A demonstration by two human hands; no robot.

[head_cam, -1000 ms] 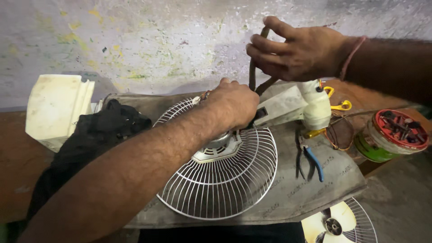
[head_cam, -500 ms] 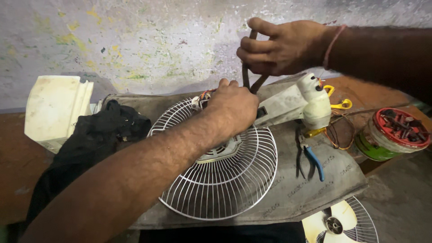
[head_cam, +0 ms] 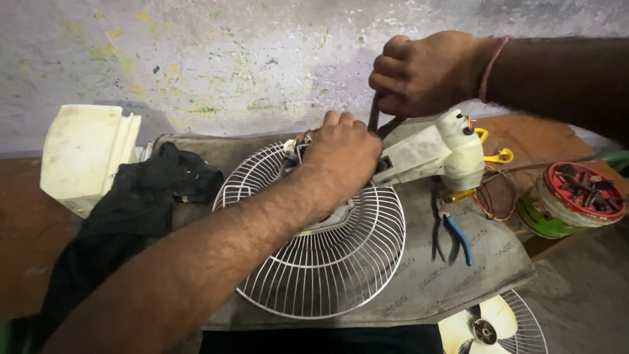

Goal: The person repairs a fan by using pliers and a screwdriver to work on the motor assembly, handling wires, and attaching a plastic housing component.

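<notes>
A white wire fan grille (head_cam: pixel 321 262) lies flat on a grey cloth (head_cam: pixel 452 282), with the fan's white motor neck (head_cam: pixel 432 152) sticking out to the right. My left hand (head_cam: pixel 341 160) presses down on the motor housing at the grille's centre, where coloured wires show by my fingertips. Above it, my right hand (head_cam: pixel 426 72) is closed in a fist around a dark cord or strap (head_cam: pixel 377 124) that runs down toward the motor. What the cord is fixed to is hidden behind my left hand.
Blue-handled pliers (head_cam: pixel 452 229) lie on the cloth right of the grille. A round tin (head_cam: pixel 570 200) of small parts sits at far right, a coil of wire (head_cam: pixel 495 196) beside it. A black rag (head_cam: pixel 131 210) and white plastic cover (head_cam: pixel 85 157) lie left. Another fan (head_cam: pixel 491 324) sits below.
My right hand has closed from spread fingers into a tight fist on the cord and dropped lower, closer to the motor. My left hand stays on the housing.
</notes>
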